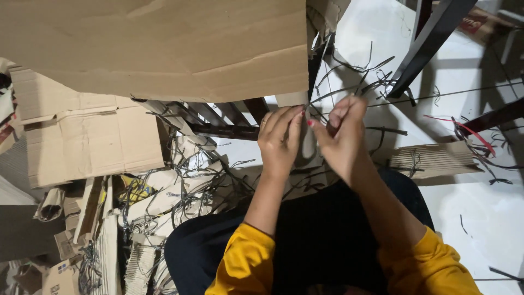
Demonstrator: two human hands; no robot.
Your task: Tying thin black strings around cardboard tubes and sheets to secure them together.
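Pinching a narrow cardboard strip (pixel 309 143) between both sets of fingertips, the left hand (pixel 279 143) and right hand (pixel 341 136) are held close together just below the lower right corner of a big cardboard sheet (pixel 164 43). Both hands are closed on the strip: left fingers are wrapped along its left edge, right thumb and forefinger are nipped near its top. A thin dark strap (pixel 349 90) seems to be caught at the right fingertips too, though whether it is actually gripped cannot be told.

Risks, as judged: the strip could be torn or creased if pulled unevenly, since it is thin and held only at the tips. Fingers could be cut or snagged by the stiff strap ends that fan out right beside them. The big sheet hangs directly over the work and could be knocked down onto the hands.

Around: dark slats (pixel 218 117) are set just left of the hands. A tangle of loose straps (pixel 180 191) is spread over the floor by the left knee. A corrugated piece (pixel 431 158) lies right of the right wrist, a red strap (pixel 464 130) past it. Flattened boxes (pixel 87 142) are stacked at left. A dark metal leg (pixel 426 43) crosses upper right, crowding reach that way.
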